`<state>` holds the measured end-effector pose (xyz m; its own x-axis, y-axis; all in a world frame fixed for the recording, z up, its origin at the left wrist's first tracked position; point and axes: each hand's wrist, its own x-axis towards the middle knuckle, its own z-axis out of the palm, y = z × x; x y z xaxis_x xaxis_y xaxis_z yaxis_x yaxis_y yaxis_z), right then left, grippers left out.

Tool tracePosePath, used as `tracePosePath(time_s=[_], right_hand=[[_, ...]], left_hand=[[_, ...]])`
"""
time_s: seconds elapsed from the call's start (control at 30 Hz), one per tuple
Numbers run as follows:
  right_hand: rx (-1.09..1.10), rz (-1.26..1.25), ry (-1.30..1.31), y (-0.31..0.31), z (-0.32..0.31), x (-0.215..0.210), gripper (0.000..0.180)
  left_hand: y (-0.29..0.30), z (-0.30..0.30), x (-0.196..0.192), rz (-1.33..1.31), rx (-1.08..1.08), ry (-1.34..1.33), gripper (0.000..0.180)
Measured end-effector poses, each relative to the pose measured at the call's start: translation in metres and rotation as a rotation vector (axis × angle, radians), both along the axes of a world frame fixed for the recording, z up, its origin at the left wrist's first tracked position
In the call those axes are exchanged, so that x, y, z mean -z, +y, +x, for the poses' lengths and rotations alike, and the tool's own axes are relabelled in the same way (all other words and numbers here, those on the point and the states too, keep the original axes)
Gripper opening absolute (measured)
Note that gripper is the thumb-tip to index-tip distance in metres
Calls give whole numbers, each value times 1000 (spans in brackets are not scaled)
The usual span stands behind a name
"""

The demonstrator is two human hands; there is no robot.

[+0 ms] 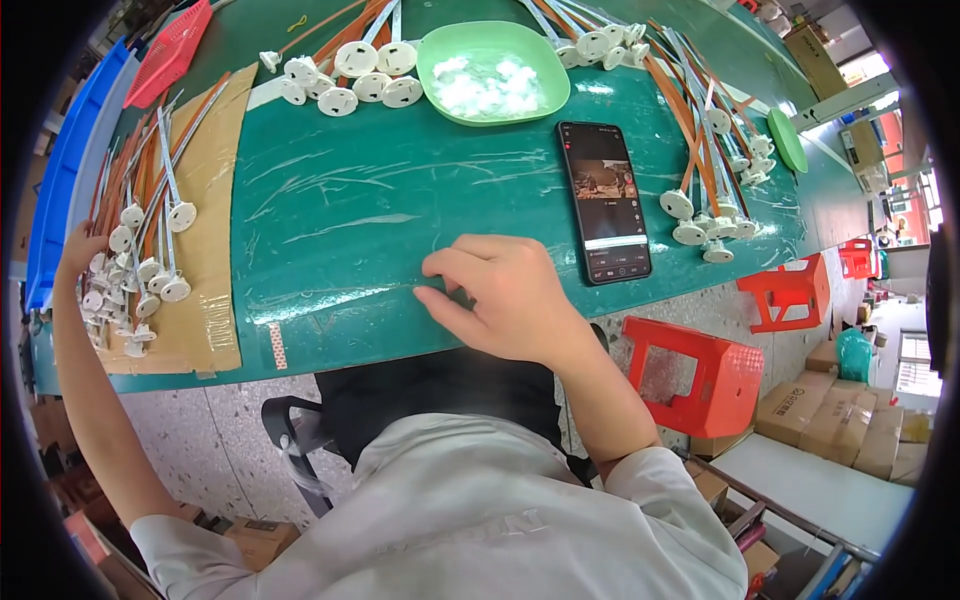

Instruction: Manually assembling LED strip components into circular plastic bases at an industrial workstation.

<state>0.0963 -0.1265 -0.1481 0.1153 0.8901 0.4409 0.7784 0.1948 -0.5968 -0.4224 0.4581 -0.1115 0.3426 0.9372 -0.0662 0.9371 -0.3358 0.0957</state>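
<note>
My right hand [500,295] rests on the green table [350,200] near its front edge, fingers curled, thumb and forefinger pinched together; whether anything small is between them I cannot tell. My left hand [78,250] reaches far to the left and touches a pile of white round-capped parts with long orange and white leads [140,250] lying on a brown cardboard sheet [210,240]. A black phone [603,200] with a lit screen lies just right of my right hand. A green bowl [430,50] of small white pieces stands at the back.
More white caps [350,75] and lead bundles [700,200] lie at the back and right of the table. Blue and red bins [165,50] sit at the left. Orange stools [700,375], a second green dish [788,140] and cardboard boxes [830,420] are on the right.
</note>
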Motion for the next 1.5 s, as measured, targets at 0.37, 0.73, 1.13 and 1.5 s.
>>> tracePosePath(time_s=[0.37, 0.73, 1.13, 1.5], right_hand=[[4, -4, 7, -2, 3, 0, 15], [-4, 31, 19, -3, 3, 0, 13], [-5, 42, 28, -3, 4, 1, 12], [-12, 57, 29, -5, 3, 2, 12]], left_hand=[[-76, 102, -13, 489, 405, -57, 87], [-19, 53, 3, 333, 24, 283, 55], [10, 55, 7, 297, 120, 254, 38], [-33, 81, -58, 403, 175, 366, 26]])
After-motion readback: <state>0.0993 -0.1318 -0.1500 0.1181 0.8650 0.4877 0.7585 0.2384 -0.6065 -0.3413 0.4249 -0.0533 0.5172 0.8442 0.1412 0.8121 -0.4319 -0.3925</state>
